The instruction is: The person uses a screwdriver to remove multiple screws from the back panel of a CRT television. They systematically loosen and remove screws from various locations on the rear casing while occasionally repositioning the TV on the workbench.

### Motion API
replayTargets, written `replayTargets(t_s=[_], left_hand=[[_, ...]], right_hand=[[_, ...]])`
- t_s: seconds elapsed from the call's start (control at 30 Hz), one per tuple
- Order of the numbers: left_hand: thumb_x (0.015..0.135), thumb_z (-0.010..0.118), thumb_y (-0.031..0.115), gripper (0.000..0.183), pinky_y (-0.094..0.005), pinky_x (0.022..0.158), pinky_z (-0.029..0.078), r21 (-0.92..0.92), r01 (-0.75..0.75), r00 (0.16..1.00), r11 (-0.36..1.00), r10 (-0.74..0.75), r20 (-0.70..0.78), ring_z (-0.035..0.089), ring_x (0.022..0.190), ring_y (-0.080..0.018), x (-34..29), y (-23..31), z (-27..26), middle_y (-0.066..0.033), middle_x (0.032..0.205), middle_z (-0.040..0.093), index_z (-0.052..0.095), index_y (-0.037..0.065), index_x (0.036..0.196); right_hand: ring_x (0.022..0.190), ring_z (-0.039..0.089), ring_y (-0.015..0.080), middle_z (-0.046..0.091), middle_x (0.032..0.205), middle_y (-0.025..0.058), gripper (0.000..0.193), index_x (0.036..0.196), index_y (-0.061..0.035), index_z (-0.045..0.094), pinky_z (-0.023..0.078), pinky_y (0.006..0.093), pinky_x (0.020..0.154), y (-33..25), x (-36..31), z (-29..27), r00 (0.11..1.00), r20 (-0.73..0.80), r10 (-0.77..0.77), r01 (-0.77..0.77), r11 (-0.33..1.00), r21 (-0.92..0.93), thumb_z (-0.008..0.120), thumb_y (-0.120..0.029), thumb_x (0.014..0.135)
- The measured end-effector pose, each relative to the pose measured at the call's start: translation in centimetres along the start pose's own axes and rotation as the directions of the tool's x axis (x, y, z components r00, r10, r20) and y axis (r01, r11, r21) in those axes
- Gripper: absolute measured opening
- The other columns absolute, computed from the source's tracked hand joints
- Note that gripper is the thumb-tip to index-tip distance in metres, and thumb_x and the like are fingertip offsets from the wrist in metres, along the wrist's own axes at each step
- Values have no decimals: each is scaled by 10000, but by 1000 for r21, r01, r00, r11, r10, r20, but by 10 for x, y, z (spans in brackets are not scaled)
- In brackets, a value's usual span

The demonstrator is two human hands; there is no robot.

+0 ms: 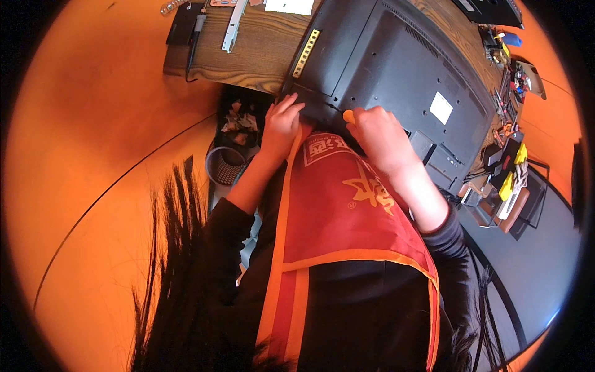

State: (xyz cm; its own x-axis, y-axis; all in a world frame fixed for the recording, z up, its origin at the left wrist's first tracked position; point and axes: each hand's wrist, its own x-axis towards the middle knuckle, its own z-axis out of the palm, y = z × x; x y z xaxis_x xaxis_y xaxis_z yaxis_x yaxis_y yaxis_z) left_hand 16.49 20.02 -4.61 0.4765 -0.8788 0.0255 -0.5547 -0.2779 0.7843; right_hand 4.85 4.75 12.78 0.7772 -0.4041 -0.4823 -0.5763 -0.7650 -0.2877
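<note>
A black flat-screen television [387,74] lies with its back panel up on the table, its near left edge against my red apron. My right hand [379,137] is closed round the orange-yellow handle of a screwdriver [349,116]. The dark shaft points left to the panel near its lower left corner, by some screw holes; the tip is too small to make out. At that corner, my left hand [282,124] rests by the television's edge with fingers stretched and slightly apart. Its thumb is hidden, and nothing shows in it.
The wooden table [254,59] carries a pale metal strip [233,28] at the far left. Several tools and small parts [507,102] crowd its right side, with yellow-handled items [507,186] nearer me. A mesh bin [224,166] stands below on the left.
</note>
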Motion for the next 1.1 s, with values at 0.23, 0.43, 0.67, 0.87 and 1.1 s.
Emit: replayTargets(t_s=[0.23, 0.43, 0.67, 0.87, 1.1], left_hand=[[760, 566, 44, 316, -435, 949, 374, -17, -238, 965, 971, 239, 111, 520, 1102, -305, 25, 21, -6, -153, 1165, 568, 580, 9, 1074], [778, 538, 88, 158, -379, 685, 476, -407, -241, 941, 881, 315, 124, 595, 793, -328, 43, 46, 16, -130, 833, 618, 609, 35, 909], [796, 579, 94, 109, -371, 617, 491, -226, -255, 963, 940, 268, 27, 605, 715, -321, 37, 46, 27, -125, 804, 616, 616, 49, 888], [758, 618, 51, 175, -312, 712, 502, -295, -355, 923, 887, 383, 43, 630, 833, -284, 40, 36, 26, -129, 911, 641, 633, 44, 932], [757, 586, 55, 215, -343, 646, 504, -388, -364, 908, 847, 415, 54, 626, 778, -302, 38, 30, 28, -135, 861, 636, 618, 38, 968]], right_hand=[[657, 599, 193, 561, 658, 77, 70, 682, -46, 591, 474, 286, 585, 4, 6, 3, 823, 104, -558, 502, 631, -592, 568, -97, 640], [609, 597, 261, 567, 640, 115, 157, 741, -31, 562, 484, 328, 541, 0, -1, -1, 912, -103, -398, 334, 863, -378, 595, -185, 736], [613, 580, 425, 570, 603, 230, 298, 794, 16, 519, 477, 446, 507, -9, -9, 14, 945, -221, 241, -194, 958, 213, 612, -263, 837], [784, 601, 314, 569, 801, 177, 170, 889, 22, 528, 493, 349, 662, -6, -8, 11, 969, -90, -230, 204, 951, -233, 534, -65, 743], [747, 596, 301, 548, 772, 156, 233, 907, 19, 512, 490, 355, 630, -5, -13, 5, 943, -42, -331, 310, 915, -256, 573, -75, 702]])
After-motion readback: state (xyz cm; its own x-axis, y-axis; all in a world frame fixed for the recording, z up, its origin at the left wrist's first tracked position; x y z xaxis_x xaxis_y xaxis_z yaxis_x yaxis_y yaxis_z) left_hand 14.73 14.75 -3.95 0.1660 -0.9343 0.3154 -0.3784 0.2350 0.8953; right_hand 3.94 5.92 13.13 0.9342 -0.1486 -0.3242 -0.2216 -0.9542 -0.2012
